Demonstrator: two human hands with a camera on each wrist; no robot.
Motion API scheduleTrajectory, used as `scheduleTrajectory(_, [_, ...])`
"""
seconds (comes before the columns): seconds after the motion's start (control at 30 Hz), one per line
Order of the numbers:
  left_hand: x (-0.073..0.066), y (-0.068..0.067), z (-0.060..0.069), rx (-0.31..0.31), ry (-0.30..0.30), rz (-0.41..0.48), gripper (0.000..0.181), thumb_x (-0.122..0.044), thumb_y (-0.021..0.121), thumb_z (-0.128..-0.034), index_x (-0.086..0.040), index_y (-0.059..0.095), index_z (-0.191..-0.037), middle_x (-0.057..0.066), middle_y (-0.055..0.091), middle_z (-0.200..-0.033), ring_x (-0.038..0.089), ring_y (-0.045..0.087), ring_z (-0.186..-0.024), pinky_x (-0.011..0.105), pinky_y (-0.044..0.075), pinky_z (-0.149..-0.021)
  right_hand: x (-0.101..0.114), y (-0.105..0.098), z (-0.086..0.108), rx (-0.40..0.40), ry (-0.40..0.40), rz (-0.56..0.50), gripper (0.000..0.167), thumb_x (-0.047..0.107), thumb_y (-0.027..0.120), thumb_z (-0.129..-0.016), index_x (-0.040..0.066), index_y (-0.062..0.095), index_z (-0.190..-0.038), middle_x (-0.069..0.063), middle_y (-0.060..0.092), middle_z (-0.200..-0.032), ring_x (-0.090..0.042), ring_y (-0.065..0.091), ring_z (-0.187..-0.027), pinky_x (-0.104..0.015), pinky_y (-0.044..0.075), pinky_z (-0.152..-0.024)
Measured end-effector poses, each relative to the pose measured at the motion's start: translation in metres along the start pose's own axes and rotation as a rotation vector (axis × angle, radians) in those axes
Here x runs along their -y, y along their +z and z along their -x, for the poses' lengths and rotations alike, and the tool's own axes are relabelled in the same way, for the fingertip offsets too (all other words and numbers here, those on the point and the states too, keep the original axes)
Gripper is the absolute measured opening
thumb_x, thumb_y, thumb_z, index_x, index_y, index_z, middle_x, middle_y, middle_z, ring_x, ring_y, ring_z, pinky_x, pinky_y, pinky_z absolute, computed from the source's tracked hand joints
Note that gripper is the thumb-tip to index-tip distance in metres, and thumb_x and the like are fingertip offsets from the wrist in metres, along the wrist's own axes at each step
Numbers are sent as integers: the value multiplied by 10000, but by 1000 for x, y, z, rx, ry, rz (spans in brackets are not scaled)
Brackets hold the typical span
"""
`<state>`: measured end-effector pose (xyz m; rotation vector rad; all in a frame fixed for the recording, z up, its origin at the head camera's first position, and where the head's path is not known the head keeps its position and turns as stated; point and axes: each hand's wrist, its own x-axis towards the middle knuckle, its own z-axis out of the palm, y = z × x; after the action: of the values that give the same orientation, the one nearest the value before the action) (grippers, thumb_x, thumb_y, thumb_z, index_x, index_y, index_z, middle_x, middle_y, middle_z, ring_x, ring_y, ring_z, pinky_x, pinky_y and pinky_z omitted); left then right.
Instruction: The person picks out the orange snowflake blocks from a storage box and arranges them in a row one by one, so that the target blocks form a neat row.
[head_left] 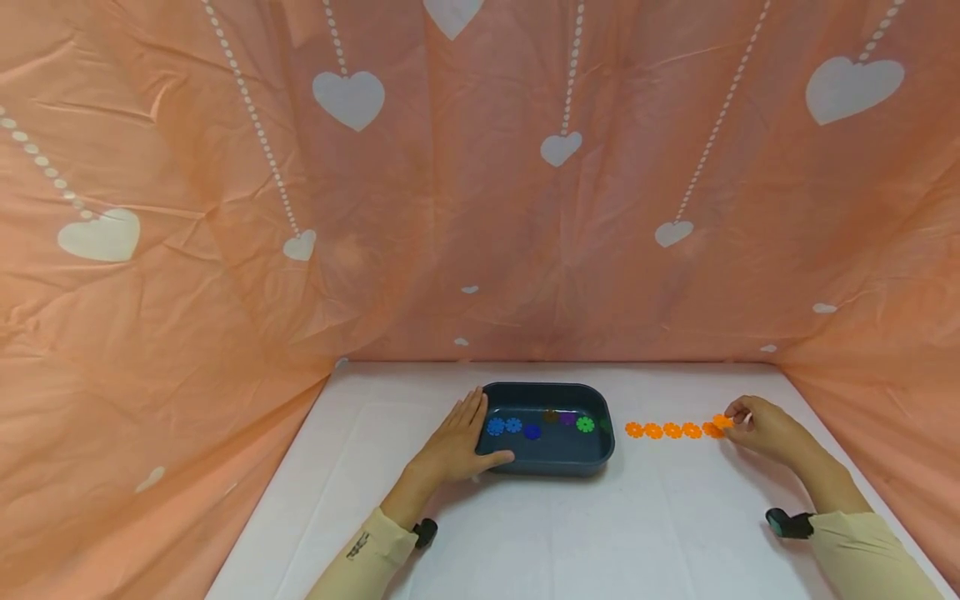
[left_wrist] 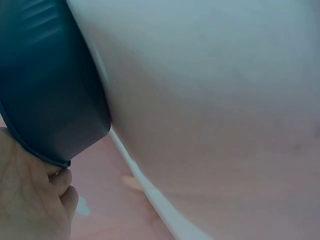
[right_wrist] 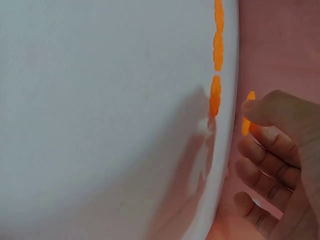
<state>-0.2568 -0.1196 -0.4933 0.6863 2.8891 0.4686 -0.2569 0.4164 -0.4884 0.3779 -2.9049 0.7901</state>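
My left hand (head_left: 453, 442) rests against the left end of a dark blue tray (head_left: 546, 468), fingers straight along its rim and thumb extended over the front corner. In the left wrist view, the outer wall of the tray (left_wrist: 55, 100) shows above the hand (left_wrist: 30, 195). My right hand (head_left: 768, 429) pinches an orange flower-shaped disc (head_left: 722, 421) between thumb and finger. That disc (right_wrist: 248, 112) is held above the table in the right wrist view. Beneath and left of it lies a row of several orange flower discs (head_left: 672, 430).
Inside the tray lie flower discs: two light blue, one dark blue (head_left: 532, 432), one purple (head_left: 567, 418), one bright green (head_left: 585, 425), a brownish one and a dark green one. A white table (head_left: 637, 533) bears everything. An orange curtain (head_left: 487, 208) with white hearts hangs around it.
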Motion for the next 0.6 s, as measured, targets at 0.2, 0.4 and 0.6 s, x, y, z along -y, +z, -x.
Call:
scheduleTrajectory(0.2, [2, 2, -1, -1, 7, -12, 1207, -832, 526, -954, -43, 31, -1722, 110, -42, -1810, 283, -11, -1673, 466, 74, -1355, -8, -2, 1, 6, 45, -1, 237, 39, 827, -845, -67, 647, -955, -70, 615, -868, -187, 532, -773, -291, 462, -643])
scheduleTrajectory(0.4, [0, 1, -1, -6, 7, -5, 1203, -832, 527, -953, -48, 37, -1723, 99, -35, -1811, 276, -13, -1674, 461, 59, -1355, -13, -1, 2, 68, 103, 1, 252, 61, 803, -878, -100, 631, -968, -96, 620, -866, -213, 540, -791, -323, 475, -672])
scheduleTrajectory(0.6, [1, 1, 0, -3, 1, -4, 1204, -828, 534, -953, -49, 34, -1723, 99, -41, -1811, 270, -14, -1674, 459, 60, -1355, -15, 2, 2, 118, 149, -10, 258, 68, 761, -893, -113, 615, -1004, -121, 614, -896, -264, 564, -839, -390, 511, -734])
